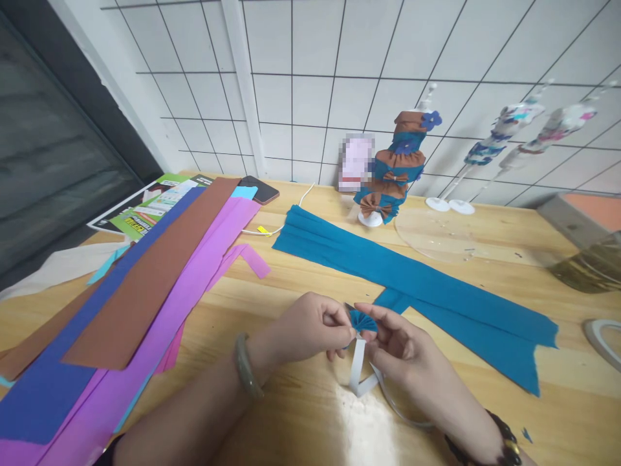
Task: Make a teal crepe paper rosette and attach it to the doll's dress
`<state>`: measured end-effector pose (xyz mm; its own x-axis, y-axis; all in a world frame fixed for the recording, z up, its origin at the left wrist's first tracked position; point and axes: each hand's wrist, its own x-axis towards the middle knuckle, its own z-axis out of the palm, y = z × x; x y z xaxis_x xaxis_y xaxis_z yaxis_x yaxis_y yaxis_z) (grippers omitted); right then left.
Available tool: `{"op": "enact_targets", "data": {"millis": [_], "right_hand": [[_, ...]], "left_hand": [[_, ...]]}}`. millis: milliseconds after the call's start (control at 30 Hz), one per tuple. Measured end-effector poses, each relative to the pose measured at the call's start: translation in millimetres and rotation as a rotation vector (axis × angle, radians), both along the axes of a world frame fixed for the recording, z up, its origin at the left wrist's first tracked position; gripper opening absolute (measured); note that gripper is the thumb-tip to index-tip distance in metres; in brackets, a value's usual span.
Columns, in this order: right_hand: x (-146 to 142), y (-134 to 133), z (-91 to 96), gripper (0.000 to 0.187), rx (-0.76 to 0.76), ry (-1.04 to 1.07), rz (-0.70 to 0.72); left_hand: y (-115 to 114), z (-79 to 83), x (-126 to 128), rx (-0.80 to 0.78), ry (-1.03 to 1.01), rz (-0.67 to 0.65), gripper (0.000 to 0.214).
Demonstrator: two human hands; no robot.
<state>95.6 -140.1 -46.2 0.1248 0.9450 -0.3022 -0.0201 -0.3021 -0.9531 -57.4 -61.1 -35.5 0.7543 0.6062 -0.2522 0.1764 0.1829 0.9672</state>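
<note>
A small pleated fan of teal crepe paper [363, 320] is between my two hands, above the wooden table. My left hand [315, 327] is closed, its thumb and fingers pinching the fan at its lower left. My right hand [405, 346] holds the other side, with the index finger along the top edge and the other fingers curled below. From the fan's base hangs a narrow white strip [358, 369], which looks like tape and bends toward my right palm. Just behind the hands lies a large sheet of teal crepe paper [412, 272], creased lengthwise.
Brown [160, 272], blue and purple crepe paper strips [204, 246] cover the left side. A phone [259, 189] lies behind them. At the back stands a small dress form in brown and teal paper [400, 162]. A white tape roll [604, 340] sits at right.
</note>
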Motion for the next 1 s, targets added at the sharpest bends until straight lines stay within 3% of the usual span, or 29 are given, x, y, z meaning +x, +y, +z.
{"op": "enact_targets", "data": {"millis": [100,300,667,1000], "right_hand": [[-1,1,3.3,0.047,-0.017,0.041,-0.018],[1,4,13.7,0.047,-0.076,0.183,-0.048],[7,1,12.0,0.039,-0.078,0.281,-0.137],[12,5,13.8,0.022,-0.056,0.489,-0.277]], "left_hand": [[1,-3.1,2,-0.147,-0.047,0.003,0.014],[1,-2.4,6,-0.256,-0.090,0.126,0.014],[1,-2.7,6,-0.122,-0.125,0.106,0.016],[5,-2.1,3,-0.184,-0.163,0.143,0.017]]}}
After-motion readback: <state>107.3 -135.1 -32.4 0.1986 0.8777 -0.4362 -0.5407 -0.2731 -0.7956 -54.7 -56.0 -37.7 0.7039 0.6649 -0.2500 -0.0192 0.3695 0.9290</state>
